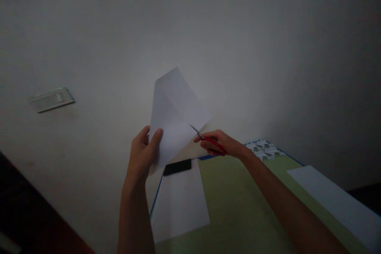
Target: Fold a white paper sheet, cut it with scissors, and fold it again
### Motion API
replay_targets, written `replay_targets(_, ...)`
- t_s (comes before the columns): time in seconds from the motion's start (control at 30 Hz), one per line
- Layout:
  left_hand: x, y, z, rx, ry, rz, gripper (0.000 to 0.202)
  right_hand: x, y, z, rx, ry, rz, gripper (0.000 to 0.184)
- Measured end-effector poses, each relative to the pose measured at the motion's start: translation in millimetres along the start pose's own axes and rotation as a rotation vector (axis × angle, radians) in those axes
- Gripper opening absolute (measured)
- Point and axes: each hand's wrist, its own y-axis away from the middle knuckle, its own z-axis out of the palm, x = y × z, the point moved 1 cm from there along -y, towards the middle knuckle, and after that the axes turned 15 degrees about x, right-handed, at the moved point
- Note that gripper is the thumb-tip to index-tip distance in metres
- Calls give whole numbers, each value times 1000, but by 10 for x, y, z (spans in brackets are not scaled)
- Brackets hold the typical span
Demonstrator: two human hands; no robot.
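Note:
My left hand pinches a white sheet of paper by its left edge, thumb on the near face, and holds it up in the air. A faint crease or fold line runs across the sheet. My right hand grips a pair of scissors with red handles. Their metal blades point up and to the left, over the sheet's lower right edge. Whether the blades are parted around the paper is hard to make out in the dim light.
Below is a green table with a blue edge. White paper lies on its left side with a black phone-like slab at the far end. Folded paper pieces sit at the back; another white sheet lies right. A switch plate is on the wall.

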Motion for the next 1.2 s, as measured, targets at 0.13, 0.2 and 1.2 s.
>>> replay_targets(0.13, 7, 1, 4, -3, 4, -7, 39, 7, -5, 4, 2, -6, -2, 48)
replay_targets(0.2, 15, 5, 6, -1, 1, -11, 39, 6, -3, 5, 2, -2, -5, 48)
replay_targets(1.2, -6, -8, -8, -5, -1, 5, 43, -33, 15, 6, 14, 3, 3, 48)
